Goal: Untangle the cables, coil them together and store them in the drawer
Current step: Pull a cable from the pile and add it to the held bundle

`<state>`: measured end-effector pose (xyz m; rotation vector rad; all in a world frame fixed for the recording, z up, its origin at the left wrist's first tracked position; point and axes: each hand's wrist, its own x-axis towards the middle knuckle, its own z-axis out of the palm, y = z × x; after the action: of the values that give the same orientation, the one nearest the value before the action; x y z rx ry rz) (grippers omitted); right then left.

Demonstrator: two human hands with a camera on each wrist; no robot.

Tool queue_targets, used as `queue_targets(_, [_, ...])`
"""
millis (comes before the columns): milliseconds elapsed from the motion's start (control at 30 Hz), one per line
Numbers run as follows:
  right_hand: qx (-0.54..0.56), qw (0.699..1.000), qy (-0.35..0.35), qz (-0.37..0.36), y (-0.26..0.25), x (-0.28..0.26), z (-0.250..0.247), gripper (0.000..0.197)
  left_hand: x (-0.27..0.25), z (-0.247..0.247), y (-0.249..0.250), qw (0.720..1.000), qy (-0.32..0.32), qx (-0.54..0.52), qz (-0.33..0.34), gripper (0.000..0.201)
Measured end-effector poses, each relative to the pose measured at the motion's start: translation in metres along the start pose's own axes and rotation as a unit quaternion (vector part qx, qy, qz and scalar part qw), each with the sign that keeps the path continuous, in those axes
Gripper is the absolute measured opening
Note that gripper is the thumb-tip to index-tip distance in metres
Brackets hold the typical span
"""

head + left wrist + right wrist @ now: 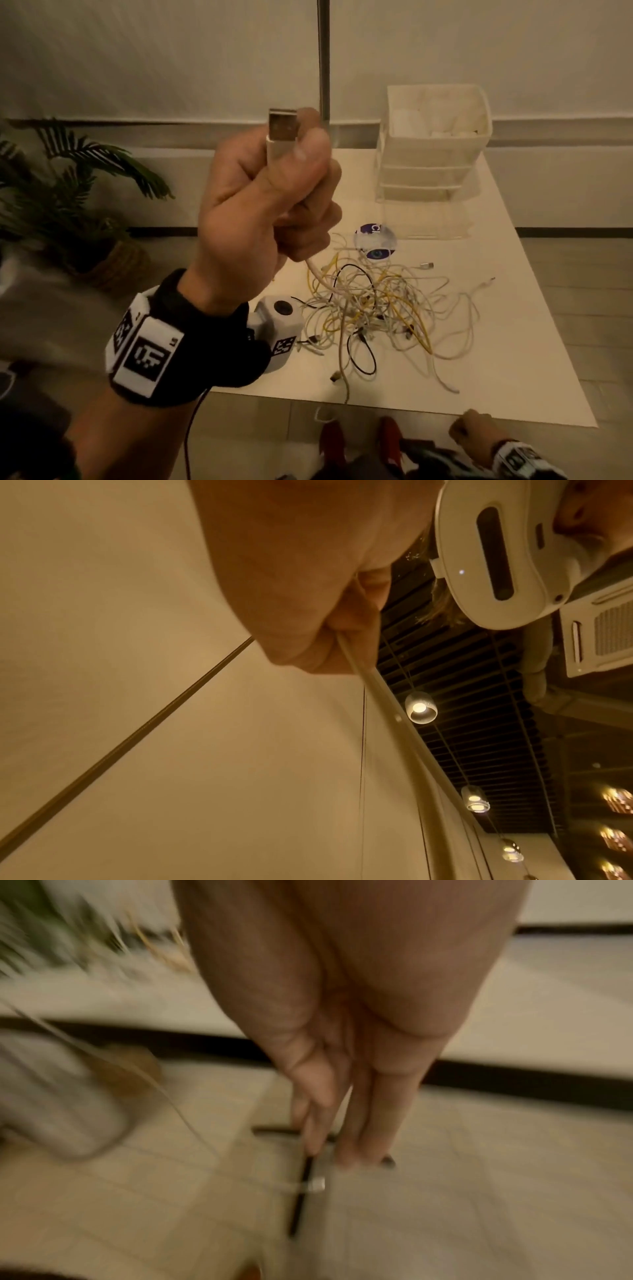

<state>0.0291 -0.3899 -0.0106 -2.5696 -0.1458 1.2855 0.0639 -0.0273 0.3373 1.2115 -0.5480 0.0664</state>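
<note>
One cable end is already up in the air: the left hand [270, 192] is raised high at the left of the head view, fist closed round a white cable [317, 274], with its USB plug [282, 125] standing upright above the thumb. From the bottom of that fist the cable's long axis runs down and to the right, straight into the tangle of cables [373, 308] lying on the white table [513, 342]. The left wrist view shows the same cord leaving the curled fingers [342, 620].

So the heap lies below, beyond and right of the left hand, white, yellow and black strands crossed over each other near the table's middle, and the drawer unit [435, 154] stands farther back on the right, its top compartment open upward.

Further right and nearest the camera, the right hand [471, 430] hangs low, off the near edge of the table. The head view suggests curled fingers, while the blurred right wrist view shows them extended toward the floor [342, 1123] with a small plug just beyond the tips; I cannot tell whether it holds anything.

My judgement: the left hand is tied to the strand, while the right sits nearer the pile's near-right side, so it would have to come up and forward to free the loops
</note>
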Motion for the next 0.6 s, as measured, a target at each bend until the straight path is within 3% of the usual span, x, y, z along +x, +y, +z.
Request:
queue_targets(33, [-0.011,0.999,0.026,-0.027,-0.037,-0.007,-0.017,0.027,-0.004,-0.003,-0.002,1.0,-0.017,-0.019,-0.009,0.029])
queue_targets(100, [-0.012,0.982,0.109,-0.151,-0.072,-0.018,-0.037,0.022,-0.011,0.001,-0.008,0.999,-0.019,-0.028,-0.028,0.034])
queue_targets(167, [-0.022,0.947,0.16,-0.276,-0.123,-0.03,-0.045,0.026,-0.015,0.003,-0.014,0.999,0.003,-0.023,-0.049,0.036])
queue_targets(233, [-0.142,0.892,0.193,-0.382,-0.175,-0.025,-0.045,0.037,-0.014,0.006,-0.015,0.998,0.024,-0.001,-0.057,0.035])
queue_targets(300, [-0.336,0.838,0.198,-0.381,-0.215,0.004,-0.03,0.034,-0.011,0.008,-0.011,0.997,0.041,0.026,-0.058,0.037])
queue_targets(400, [-0.488,0.805,0.143,-0.306,-0.236,0.035,-0.022,0.036,-0.004,0.005,-0.006,0.994,0.073,0.069,-0.048,0.038])
queue_targets(467, [-0.494,0.8,0.146,-0.31,-0.235,0.042,-0.03,0.03,0.0,0.001,-0.004,0.991,0.099,0.08,-0.034,0.037])
queue_targets(533, [-0.419,0.815,0.177,-0.36,-0.231,0.034,-0.046,0.021,0.004,-0.005,-0.005,0.989,0.122,0.072,-0.036,0.039])
queue_targets(600, [-0.202,0.87,0.208,-0.397,-0.223,0.015,-0.075,0.017,0.009,-0.009,-0.008,0.987,0.136,0.074,-0.042,0.041])
